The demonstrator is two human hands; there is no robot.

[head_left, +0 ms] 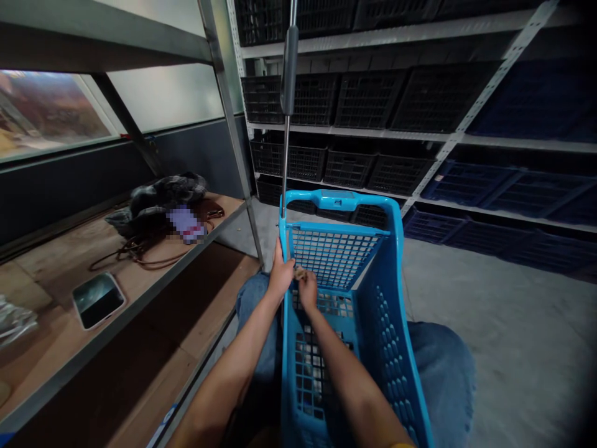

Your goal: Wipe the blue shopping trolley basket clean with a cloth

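Observation:
A blue plastic shopping cart (pixel 403 348) with a grid back flap stands between my knees, its handle end away from me. My left hand (pixel 280 277) is closed around the cart's left side near the handle post, thumb on the inner face. Reaching inside the basket, my right hand (pixel 308 291) pinches a small crumpled tan piece (pixel 300 272) against that same side, close to my left thumb. What the piece is cannot be made out. A metal pole with a dark grey grip (pixel 290 71) rises from the cart's left handle corner.
On the left, a metal-framed wooden shelf (pixel 180 264) holds a plaid cloth (pixel 168 190), a brown cord, a phone-like dark-screened device (pixel 99 300) and clear plastic wrap (pixel 13 320). Racks of black crates (pixel 370 99) and blue crates (pixel 536 193) line the back. Grey concrete floor (pixel 522 311) lies right.

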